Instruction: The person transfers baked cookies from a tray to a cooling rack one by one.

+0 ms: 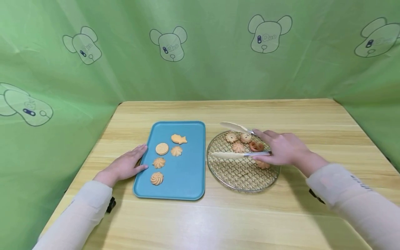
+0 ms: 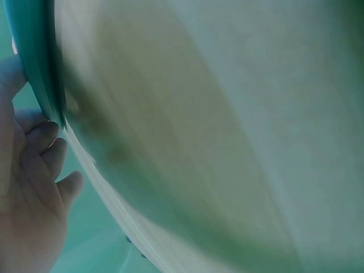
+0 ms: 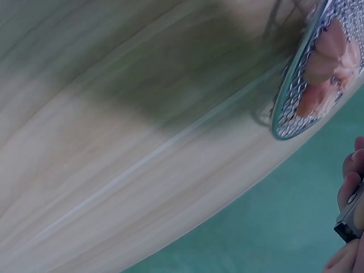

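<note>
My right hand (image 1: pixel 285 149) grips a pair of tongs (image 1: pixel 228 155) by the metal handle, above a round wire rack (image 1: pixel 242 178). The tongs' beige tips are spread wide, and nothing is pinched between them. Several cookies lie on the rack, among them a pink-tan swirl cookie (image 1: pixel 238 147) and a brown one (image 1: pixel 256 146); another sits partly beneath the hand. At the left edge of a blue tray (image 1: pixel 187 184), my left hand (image 1: pixel 123 165) touches the rim with extended fingers. That tray carries several cookies, including a fish-shaped cookie (image 1: pixel 178 139) and a round cookie (image 1: pixel 161 149).
Both tray and rack stand on a wooden table (image 1: pixel 218 222), with a narrow gap between them. Green curtains (image 1: pixel 206 76) printed with mouse-like heads enclose the table at the back and sides. In the right wrist view, the rack's rim (image 3: pixel 278 114) stands raised above the tabletop.
</note>
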Tool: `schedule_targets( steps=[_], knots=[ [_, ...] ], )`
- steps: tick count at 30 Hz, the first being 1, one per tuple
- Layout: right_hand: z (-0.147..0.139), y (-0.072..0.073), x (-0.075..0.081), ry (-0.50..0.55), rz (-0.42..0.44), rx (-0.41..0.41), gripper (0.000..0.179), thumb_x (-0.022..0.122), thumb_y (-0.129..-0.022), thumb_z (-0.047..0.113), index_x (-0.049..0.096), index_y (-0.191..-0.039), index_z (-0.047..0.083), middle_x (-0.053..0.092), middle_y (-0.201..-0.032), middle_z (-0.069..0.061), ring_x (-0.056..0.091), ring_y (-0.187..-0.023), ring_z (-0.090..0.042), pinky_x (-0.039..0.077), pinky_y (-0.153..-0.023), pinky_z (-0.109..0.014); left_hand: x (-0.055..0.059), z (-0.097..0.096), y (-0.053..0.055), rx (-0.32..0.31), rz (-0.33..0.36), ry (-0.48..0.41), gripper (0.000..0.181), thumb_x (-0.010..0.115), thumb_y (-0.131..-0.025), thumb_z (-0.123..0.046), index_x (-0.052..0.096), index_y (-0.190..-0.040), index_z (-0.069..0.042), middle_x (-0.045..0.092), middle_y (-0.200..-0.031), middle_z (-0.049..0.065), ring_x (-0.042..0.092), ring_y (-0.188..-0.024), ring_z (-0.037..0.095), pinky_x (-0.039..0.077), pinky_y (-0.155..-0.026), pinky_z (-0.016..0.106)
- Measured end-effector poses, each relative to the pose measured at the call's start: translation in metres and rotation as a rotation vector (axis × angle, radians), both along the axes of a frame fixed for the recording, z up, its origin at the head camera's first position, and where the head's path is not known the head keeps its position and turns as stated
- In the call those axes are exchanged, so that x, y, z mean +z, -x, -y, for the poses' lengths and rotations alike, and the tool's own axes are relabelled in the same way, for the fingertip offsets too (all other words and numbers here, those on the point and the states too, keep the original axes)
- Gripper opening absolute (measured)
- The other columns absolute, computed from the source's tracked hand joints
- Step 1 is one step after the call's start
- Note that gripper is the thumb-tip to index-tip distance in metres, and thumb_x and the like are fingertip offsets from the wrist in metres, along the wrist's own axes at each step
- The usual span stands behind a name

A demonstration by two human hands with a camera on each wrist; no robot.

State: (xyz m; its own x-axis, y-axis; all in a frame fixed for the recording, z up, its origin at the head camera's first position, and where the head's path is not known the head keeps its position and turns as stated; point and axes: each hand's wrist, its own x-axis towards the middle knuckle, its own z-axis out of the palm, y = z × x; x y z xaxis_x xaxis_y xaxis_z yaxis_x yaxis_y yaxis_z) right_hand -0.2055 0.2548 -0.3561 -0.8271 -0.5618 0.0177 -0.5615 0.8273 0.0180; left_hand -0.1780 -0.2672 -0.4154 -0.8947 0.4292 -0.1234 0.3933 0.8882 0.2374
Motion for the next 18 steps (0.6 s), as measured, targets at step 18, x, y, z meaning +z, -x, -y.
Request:
schedule_targets(
  steps=[18],
  knots=[
    [0.044,-0.001,-0.013,0.065,-0.032,0.105,0.096,0.057,-0.078,0.073,0.030,-0.149,0.013,0.057,-0.122,-0.021,0.056,-0.058,-0.019,0.039,-0.041,-0.025,0.000,-0.001,0.002,0.007,0.008,0.007,0.076,0.056,-0.096,-0.038,0.020,-0.150,0.002,0.019,-0.155,0.019,0.019,-0.140,0.035,0.020,-0.112,0.050]
  ],
)
